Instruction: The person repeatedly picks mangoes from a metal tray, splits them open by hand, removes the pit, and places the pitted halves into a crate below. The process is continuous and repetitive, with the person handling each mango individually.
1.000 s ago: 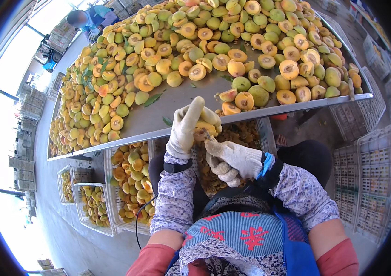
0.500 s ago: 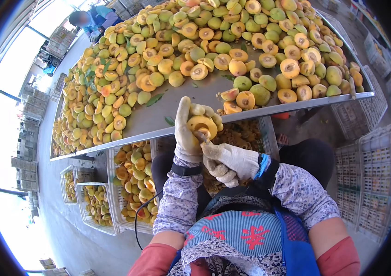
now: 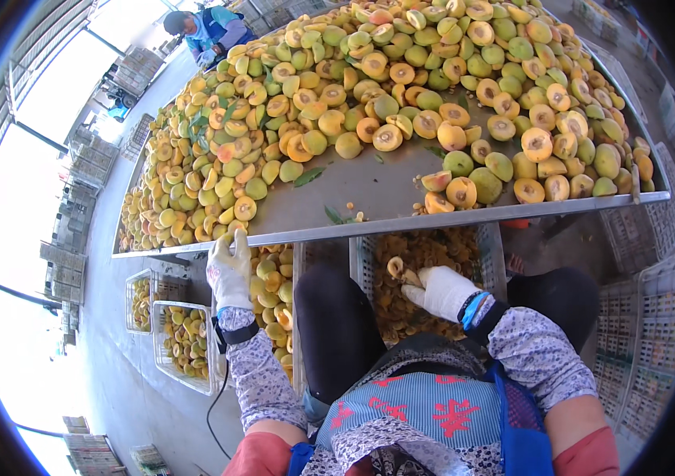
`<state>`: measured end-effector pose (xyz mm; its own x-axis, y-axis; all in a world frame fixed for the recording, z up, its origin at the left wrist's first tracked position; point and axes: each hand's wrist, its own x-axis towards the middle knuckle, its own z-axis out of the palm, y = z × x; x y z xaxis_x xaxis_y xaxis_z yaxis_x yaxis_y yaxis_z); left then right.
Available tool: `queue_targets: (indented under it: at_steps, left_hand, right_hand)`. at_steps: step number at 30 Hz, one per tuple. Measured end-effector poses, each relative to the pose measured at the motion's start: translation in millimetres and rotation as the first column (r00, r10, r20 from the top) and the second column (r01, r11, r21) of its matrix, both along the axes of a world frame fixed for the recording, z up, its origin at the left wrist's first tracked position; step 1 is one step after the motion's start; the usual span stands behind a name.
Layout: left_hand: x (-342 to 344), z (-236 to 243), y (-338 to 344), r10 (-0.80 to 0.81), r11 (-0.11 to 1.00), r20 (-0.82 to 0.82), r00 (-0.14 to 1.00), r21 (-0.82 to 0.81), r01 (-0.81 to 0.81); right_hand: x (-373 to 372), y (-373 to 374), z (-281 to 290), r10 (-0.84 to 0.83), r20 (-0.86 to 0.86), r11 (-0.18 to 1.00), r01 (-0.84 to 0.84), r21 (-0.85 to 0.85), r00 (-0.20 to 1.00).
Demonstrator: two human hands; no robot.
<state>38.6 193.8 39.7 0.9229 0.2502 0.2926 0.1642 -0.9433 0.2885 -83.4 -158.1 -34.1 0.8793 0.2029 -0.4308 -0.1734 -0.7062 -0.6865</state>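
My left hand, in a stained white glove, is at the table's front edge, beside the crate of peach halves. Its fingers point up and stand apart, with no fruit visible in them. My right hand, gloved too, is closed around a small pitting tool, mostly hidden by the fingers. At the tool's tip is a curled yellow-brown scrap of fruit. Both lie over a crate of brownish pits and scraps between my knees. Halved peaches are heaped on the metal table.
Two smaller crates of fruit stand on the floor at left. Stacked empty-looking crates are at right. A few leaves lie on the table. Another person works at the far left corner. A dark cable hangs by my left arm.
My left hand has moved left and down from the middle, and the peach half it held is gone from it. My right hand has moved slightly right, over the pit crate. The view has shifted.
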Motion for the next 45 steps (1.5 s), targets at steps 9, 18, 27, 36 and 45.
queue_targets:
  at_steps: [9,18,27,36,45]
  left_hand:
    - [160,-55,-82,-0.258,0.961,-0.116,0.959,0.073,0.267]
    - [153,-73,-71,-0.307,0.908,-0.112,0.945,-0.332,0.256]
    - [9,6,-168,-0.566,0.038,0.034,0.824,-0.997,0.067]
    - [-11,-22,-201,-0.51,-0.07,0.165,0.844,-0.986,0.151]
    - [-26,-22,-214,-0.443,-0.199,0.238,0.864,-0.966,0.164]
  right_hand:
    - [3,4,23,0.108,-0.681,0.499,0.553,0.667,0.724]
    - [12,16,25,-0.018,-0.618,0.466,0.554,0.69,0.786]
    - [30,26,23,-0.408,0.318,0.817,0.187,0.545,0.856]
    - [26,15,32,-0.37,0.416,0.907,0.227,0.355,0.831]
    - [27,21,19,-0.429,0.39,0.853,0.224,0.472,0.815]
